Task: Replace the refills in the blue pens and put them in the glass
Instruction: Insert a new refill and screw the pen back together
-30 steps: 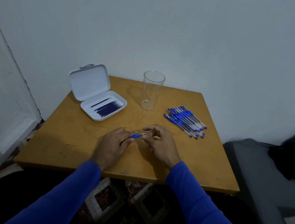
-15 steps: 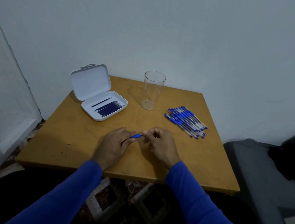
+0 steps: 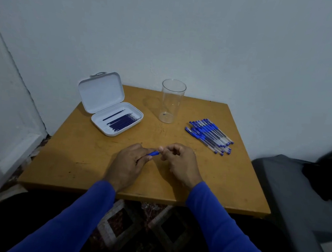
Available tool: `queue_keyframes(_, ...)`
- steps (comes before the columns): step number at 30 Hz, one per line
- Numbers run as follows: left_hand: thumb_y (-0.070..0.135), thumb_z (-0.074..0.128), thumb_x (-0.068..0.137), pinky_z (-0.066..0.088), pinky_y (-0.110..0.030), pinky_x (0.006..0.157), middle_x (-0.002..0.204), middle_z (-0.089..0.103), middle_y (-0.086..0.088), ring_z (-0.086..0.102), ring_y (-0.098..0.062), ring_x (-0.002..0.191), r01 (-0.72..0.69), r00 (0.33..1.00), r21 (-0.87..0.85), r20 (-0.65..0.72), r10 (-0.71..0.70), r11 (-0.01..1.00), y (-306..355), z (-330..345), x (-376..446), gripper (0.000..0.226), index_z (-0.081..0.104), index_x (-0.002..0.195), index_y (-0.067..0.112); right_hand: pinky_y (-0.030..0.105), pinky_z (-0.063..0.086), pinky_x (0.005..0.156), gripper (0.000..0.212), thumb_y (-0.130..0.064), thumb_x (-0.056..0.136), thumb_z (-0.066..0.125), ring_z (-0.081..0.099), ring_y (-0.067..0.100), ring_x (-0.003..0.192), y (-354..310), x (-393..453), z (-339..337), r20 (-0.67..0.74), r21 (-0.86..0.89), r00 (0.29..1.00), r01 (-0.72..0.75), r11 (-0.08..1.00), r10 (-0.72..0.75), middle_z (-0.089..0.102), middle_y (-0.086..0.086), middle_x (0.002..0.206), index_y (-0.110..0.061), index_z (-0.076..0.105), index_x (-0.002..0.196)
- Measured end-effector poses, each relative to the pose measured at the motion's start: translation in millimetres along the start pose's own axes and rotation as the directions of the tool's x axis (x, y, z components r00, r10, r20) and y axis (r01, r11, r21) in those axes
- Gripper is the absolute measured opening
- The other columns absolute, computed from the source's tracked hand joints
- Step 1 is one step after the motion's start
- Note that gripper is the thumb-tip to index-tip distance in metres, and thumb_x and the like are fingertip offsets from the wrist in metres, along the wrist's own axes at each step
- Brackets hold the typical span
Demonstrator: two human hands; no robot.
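While left hand [image 3: 126,165] and right hand [image 3: 179,162] both pinch the slim blue plastic pen [image 3: 153,153] over the wooden table [image 3: 74,158], its small tip could slip loose; clear glass tumbler [image 3: 171,102] stands empty.

My sleeves [image 3: 77,216] are bright blue, and the short pen piece [image 3: 154,153] between my fingers is the same blue. The square wooden table [image 3: 74,158] is ochre yellow. The open plastic case [image 3: 101,94] is white, its refills [image 3: 122,121] dark navy. The tall drinking glass [image 3: 172,102] is clear. The heaped pens [image 3: 209,135] are blue and transparent. The floor tiles [image 3: 124,220] show a dark diamond pattern.
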State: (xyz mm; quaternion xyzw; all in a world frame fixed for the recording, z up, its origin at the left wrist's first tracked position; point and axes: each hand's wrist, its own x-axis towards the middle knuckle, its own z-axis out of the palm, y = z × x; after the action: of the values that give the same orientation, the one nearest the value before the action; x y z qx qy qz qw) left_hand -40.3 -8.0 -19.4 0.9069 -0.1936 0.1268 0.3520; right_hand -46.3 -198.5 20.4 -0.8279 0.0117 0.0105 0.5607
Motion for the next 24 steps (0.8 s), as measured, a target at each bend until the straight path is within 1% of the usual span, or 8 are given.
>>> queue_keyframes(2,0.03,0.056,0.1,0.041,-0.018,0.07,0.091,0.056,0.012,0.054,-0.003,0.081,-0.009,1.0,0.007,-0.001,0.009,1.0,-1.1,0.4,0.2,0.032,0.065,0.131,0.026,0.025,0.049,0.056,0.008,-0.028,0.096,0.071,0.057,0.008,0.065,-0.3,-0.6,-1.9,0.05,0.059,0.999,0.002,0.998,-0.005,0.069,-0.002,0.081,-0.025,0.072,0.102)
queue_keyframes(4,0.03,0.056,0.1,0.04,-0.017,0.069,0.09,0.056,0.012,0.054,-0.003,0.08,-0.012,1.0,0.018,-0.004,0.012,1.0,-1.6,0.8,0.3,0.033,0.066,0.131,0.024,0.023,0.047,0.055,0.005,-0.02,0.096,0.07,0.055,0.007,0.063,0.6,-0.6,-2.6,0.063,0.046,0.998,0.011,0.999,-0.014,0.067,-0.001,0.08,-0.023,0.073,0.099)
queue_keyframes(8,0.029,0.056,0.101,0.038,-0.017,0.068,0.09,0.056,0.011,0.053,-0.003,0.08,-0.008,1.0,0.016,-0.003,0.008,1.0,0.7,0.3,-0.1,0.032,0.065,0.131,0.024,0.03,0.05,0.066,0.007,-0.026,0.096,0.069,0.058,0.009,0.069,1.0,0.9,-1.2,0.026,-0.024,1.0,-0.007,1.0,0.008,0.071,0.0,0.082,-0.022,0.074,0.093)
queue_keyframes(10,0.028,0.057,0.101,0.039,-0.017,0.068,0.089,0.056,0.011,0.054,-0.003,0.079,-0.012,1.0,0.008,-0.002,0.012,1.0,0.4,0.2,-0.1,0.031,0.066,0.13,0.023,0.031,0.051,0.066,0.009,-0.028,0.096,0.07,0.058,0.009,0.068,-0.3,0.6,-1.5,0.019,-0.035,1.0,-0.012,0.999,0.013,0.072,0.0,0.081,-0.021,0.074,0.092)
queue_keyframes(15,0.026,0.06,0.099,0.037,-0.013,0.068,0.089,0.057,0.013,0.053,0.0,0.079,-0.021,1.0,0.006,-0.01,0.021,1.0,0.1,0.4,0.6,0.028,0.07,0.126,0.022,0.026,0.049,0.06,0.005,-0.023,0.095,0.07,0.056,0.01,0.068,-1.8,-3.5,-4.7,0.057,0.025,0.997,-0.048,0.999,0.047,0.068,-0.001,0.081,-0.019,0.073,0.096)
queue_keyframes(19,0.025,0.061,0.099,0.04,-0.016,0.068,0.087,0.056,0.013,0.053,-0.002,0.078,-0.021,1.0,0.002,-0.002,0.021,1.0,1.8,-1.3,-0.3,0.029,0.068,0.127,0.024,0.031,0.051,0.069,0.007,-0.025,0.096,0.069,0.059,0.01,0.071,1.6,-3.3,0.9,0.0,-0.026,0.999,-0.047,0.999,0.047,0.072,0.001,0.085,-0.023,0.073,0.09)
queue_keyframes(24,0.023,0.064,0.097,0.042,-0.018,0.069,0.089,0.057,0.011,0.054,-0.003,0.079,-0.027,1.0,-0.008,0.001,0.027,1.0,0.7,-1.7,-0.6,0.029,0.069,0.126,0.023,0.035,0.055,0.072,0.007,-0.024,0.095,0.071,0.06,0.011,0.071,0.9,-3.7,4.2,-0.027,-0.023,0.997,-0.069,0.997,0.068,0.072,0.001,0.081,-0.022,0.073,0.088)
